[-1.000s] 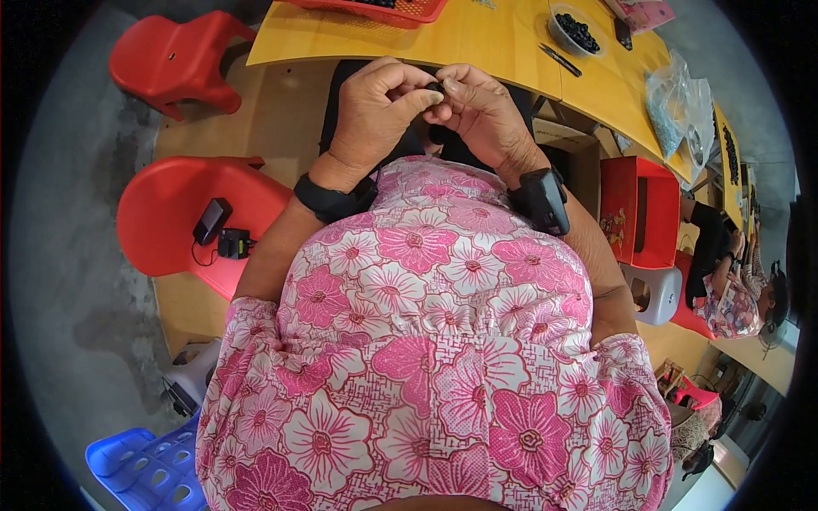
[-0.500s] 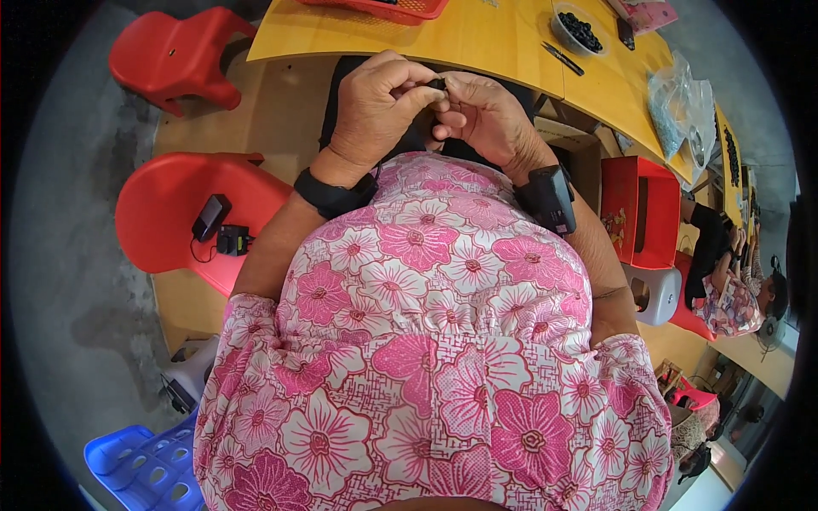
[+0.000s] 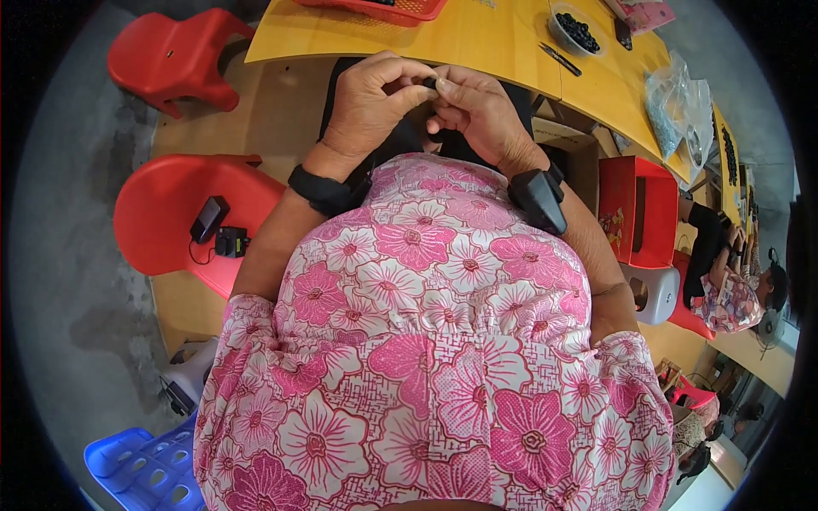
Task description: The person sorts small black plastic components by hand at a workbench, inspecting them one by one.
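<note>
Both my hands meet at the table's near edge, over my lap. Between the thumb and forefinger of my left hand (image 3: 366,106) a small black piece (image 3: 430,83) is pinched; it is too small to tell its kind. My right hand (image 3: 477,111) closes on the same piece from the other side, thumb tip pressed against it, with the other fingers curled below. A bowl of small black pieces (image 3: 577,32) stands on the yellow table (image 3: 486,43), and a black pen-shaped tool (image 3: 560,59) lies in front of it.
A red basket (image 3: 383,10) sits at the table's far edge. To the right are a clear plastic bag (image 3: 679,106) and a red box (image 3: 639,211). Red chairs (image 3: 162,213) stand at left, one holding black devices. Other people (image 3: 733,289) sit at far right.
My right thumb has shifted left over the black piece, covering more of it. The right wrist has turned, and its black band now shows from another side.
</note>
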Available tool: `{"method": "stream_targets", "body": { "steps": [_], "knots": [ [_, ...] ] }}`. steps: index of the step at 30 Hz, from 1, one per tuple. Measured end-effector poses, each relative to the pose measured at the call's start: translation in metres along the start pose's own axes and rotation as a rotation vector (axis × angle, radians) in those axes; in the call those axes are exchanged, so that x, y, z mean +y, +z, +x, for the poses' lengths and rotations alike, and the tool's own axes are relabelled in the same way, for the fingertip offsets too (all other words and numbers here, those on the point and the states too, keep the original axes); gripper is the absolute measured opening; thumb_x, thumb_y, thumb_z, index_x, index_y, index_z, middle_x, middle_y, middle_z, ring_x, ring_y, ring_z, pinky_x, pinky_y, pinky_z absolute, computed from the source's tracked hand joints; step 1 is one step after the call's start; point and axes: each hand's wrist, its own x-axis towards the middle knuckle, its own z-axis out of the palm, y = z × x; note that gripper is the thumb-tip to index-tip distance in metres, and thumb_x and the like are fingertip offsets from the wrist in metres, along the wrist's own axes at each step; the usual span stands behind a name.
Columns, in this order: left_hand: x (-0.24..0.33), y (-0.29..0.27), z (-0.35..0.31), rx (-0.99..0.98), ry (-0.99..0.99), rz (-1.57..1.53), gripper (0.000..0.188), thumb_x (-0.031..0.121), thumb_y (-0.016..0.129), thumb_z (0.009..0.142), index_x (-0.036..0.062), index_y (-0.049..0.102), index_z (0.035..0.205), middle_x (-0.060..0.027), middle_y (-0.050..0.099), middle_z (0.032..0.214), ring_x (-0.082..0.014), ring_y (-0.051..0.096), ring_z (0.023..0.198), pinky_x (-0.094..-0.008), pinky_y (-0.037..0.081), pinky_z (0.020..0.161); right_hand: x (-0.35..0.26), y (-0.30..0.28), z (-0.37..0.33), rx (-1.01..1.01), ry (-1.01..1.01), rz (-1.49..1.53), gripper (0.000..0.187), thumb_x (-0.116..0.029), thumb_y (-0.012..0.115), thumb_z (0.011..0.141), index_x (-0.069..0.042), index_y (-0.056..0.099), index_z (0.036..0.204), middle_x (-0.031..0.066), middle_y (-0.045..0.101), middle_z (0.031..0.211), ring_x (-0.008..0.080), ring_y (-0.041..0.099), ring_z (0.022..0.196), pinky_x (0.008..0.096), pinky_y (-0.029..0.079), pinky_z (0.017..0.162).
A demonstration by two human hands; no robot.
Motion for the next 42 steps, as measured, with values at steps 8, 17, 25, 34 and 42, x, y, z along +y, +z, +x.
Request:
{"method": "stream_targets", "body": {
  "steps": [8, 17, 25, 34, 42],
  "knots": [
    [0.013, -0.002, -0.005, -0.183, -0.175, -0.312, 0.039, 0.017, 0.068, 0.083, -0.0006, 0.058, 0.117, -0.0013, 0.057, 0.081, -0.0061, 0.056, 0.071, -0.0200, 0.049, 0.061, -0.001, 0.005, -0.009, 0.082, -0.326, -0.710, 0.021, -0.014, 0.051, 0.091, -0.003, 0.057, 0.108, 0.0044, 0.059, 0.079, 0.0091, 0.059, 0.064, 0.0215, 0.049, 0.055],
    [0.027, -0.004, -0.010, -0.188, -0.189, -0.365, 0.038, 0.019, 0.064, 0.086, -0.0029, 0.055, 0.116, -0.0070, 0.057, 0.089, -0.0111, 0.061, 0.072, -0.0229, 0.053, 0.059, -0.006, 0.016, -0.016, 0.060, -0.406, -0.746, 0.020, -0.011, 0.050, 0.093, 0.000, 0.056, 0.108, 0.0023, 0.058, 0.085, 0.0077, 0.055, 0.072, 0.0209, 0.048, 0.067],
    [0.024, -0.004, -0.012, -0.150, -0.160, -0.331, 0.040, 0.020, 0.065, 0.086, -0.0037, 0.055, 0.116, -0.0067, 0.057, 0.089, -0.0101, 0.059, 0.071, -0.0223, 0.049, 0.060, -0.004, 0.016, -0.011, 0.067, -0.523, -0.769, 0.022, -0.012, 0.054, 0.089, -0.004, 0.058, 0.109, 0.0061, 0.060, 0.083, 0.0118, 0.061, 0.066, 0.0235, 0.051, 0.060],
    [0.021, -0.004, -0.015, -0.105, -0.432, -0.833, 0.035, 0.021, 0.049, 0.096, 0.0011, 0.054, 0.124, -0.0018, 0.059, 0.082, -0.0068, 0.054, 0.069, -0.0198, 0.048, 0.067, -0.013, 0.025, -0.015, 0.100, -0.594, -0.918, 0.019, -0.013, 0.057, 0.088, -0.004, 0.059, 0.105, 0.0047, 0.058, 0.076, 0.0129, 0.060, 0.065, 0.0244, 0.049, 0.060],
    [0.013, 0.002, -0.013, 0.020, -0.214, -0.490, 0.021, -0.002, 0.067, 0.079, 0.0004, 0.064, 0.100, -0.0017, 0.061, 0.082, -0.0082, 0.058, 0.074, -0.0212, 0.049, 0.066, 0.004, 0.015, -0.011, -0.030, -0.132, 0.071, 0.025, -0.026, 0.055, 0.093, -0.001, 0.059, 0.098, -0.0024, 0.048, 0.067, 0.0058, 0.044, 0.055, 0.0251, 0.050, 0.059]
  ]
}}
